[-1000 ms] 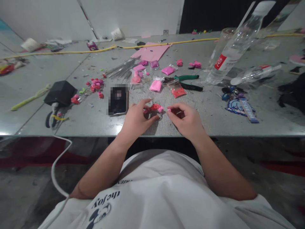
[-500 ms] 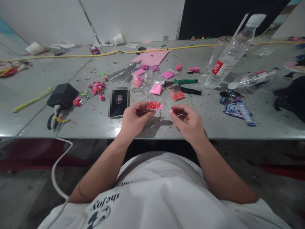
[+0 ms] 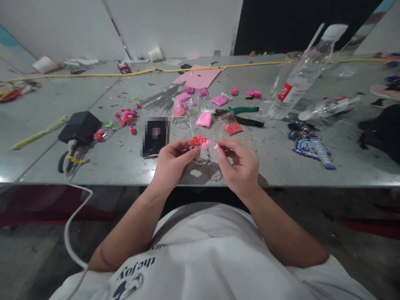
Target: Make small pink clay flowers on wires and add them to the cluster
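Note:
My left hand (image 3: 175, 161) pinches a wire ring (image 3: 203, 163) set with a row of small red and pink clay flowers (image 3: 199, 141). A little to the right, my right hand (image 3: 238, 163) holds a small piece of pink clay (image 3: 217, 146) between thumb and forefinger, just apart from the flowers. Beyond the hands lie a bag of pink clay (image 3: 204, 119), a bag of red clay (image 3: 233, 127) and green-handled pliers (image 3: 242, 110). To the left of my left hand rests a phone (image 3: 156, 137) with a blurred screen.
A cluster of pink and red flowers (image 3: 126, 117) lies beside a black power adapter (image 3: 79, 127). Thin wires (image 3: 161, 96) and a pink sheet (image 3: 200, 76) are farther back. On the right stand a plastic bottle (image 3: 304, 81), a lying bottle (image 3: 331, 107) and a blue keychain (image 3: 308, 148).
My right hand has moved left with its pink clay, closer to the flowers. The flowered ring has turned, so more of its wire loop shows.

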`<state>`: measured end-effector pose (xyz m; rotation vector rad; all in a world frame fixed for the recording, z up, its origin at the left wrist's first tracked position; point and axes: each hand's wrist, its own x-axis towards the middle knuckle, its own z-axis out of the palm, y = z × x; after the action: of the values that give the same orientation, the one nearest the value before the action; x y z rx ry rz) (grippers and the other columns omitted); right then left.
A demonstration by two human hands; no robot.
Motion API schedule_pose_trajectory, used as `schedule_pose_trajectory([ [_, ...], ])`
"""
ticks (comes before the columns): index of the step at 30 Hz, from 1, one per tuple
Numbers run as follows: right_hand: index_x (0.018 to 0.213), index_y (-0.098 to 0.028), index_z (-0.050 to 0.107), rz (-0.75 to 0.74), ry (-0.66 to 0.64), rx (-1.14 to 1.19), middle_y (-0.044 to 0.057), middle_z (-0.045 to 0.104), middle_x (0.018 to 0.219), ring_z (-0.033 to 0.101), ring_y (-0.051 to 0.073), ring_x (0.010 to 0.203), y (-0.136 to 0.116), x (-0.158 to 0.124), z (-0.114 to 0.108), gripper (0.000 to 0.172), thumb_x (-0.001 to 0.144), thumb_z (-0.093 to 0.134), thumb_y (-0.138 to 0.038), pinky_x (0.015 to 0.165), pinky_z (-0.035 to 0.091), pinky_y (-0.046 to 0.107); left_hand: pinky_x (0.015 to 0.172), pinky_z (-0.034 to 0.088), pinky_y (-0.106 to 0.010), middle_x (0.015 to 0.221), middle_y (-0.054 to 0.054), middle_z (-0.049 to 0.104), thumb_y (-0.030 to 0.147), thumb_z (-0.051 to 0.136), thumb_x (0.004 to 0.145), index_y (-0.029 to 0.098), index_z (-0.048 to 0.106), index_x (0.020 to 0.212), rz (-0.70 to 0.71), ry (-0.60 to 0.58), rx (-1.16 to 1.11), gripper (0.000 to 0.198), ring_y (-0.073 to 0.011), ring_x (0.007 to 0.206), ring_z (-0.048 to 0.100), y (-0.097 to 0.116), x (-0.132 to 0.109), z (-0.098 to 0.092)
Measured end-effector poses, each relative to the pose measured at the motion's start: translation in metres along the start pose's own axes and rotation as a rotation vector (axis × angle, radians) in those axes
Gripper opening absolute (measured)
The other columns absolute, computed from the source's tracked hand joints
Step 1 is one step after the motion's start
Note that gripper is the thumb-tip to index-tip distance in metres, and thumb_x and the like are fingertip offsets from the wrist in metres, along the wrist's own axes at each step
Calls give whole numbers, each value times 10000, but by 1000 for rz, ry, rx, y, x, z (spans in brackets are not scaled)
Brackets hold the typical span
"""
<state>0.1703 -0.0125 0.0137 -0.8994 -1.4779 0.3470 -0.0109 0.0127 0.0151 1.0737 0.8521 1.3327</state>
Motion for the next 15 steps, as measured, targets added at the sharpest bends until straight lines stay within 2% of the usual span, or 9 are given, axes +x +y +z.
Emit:
schedule_pose_trajectory([
  [7, 1110, -240, 681, -137, 24, -136, 23, 738, 938, 661, 140, 731, -5, -2, 2, 183, 953, 653, -150, 674, 597, 315, 724, 589, -186, 920, -34, 794, 206, 931, 757, 182, 822, 1021, -22, -23, -26, 287, -101, 767, 716, -1, -4, 0],
  [10, 1051, -244, 669, -233, 2, -195, 30, 742, 931, 641, 140, 701, -5, -2, 2, 143, 955, 643, -141, 649, 587, 320, 731, 583, -181, 902, -22, 781, 201, 940, 744, 188, 825, 1012, -25, -10, -52, 292, -97, 771, 715, -3, -2, -1],
  [15, 1091, -241, 666, -310, -13, -250, 60, 754, 979, 665, 152, 745, -3, 0, 2, 177, 963, 644, -121, 640, 600, 314, 715, 564, -163, 868, -10, 771, 192, 952, 722, 195, 837, 963, -30, -12, -104, 266, -81, 749, 698, -2, 0, -1],
])
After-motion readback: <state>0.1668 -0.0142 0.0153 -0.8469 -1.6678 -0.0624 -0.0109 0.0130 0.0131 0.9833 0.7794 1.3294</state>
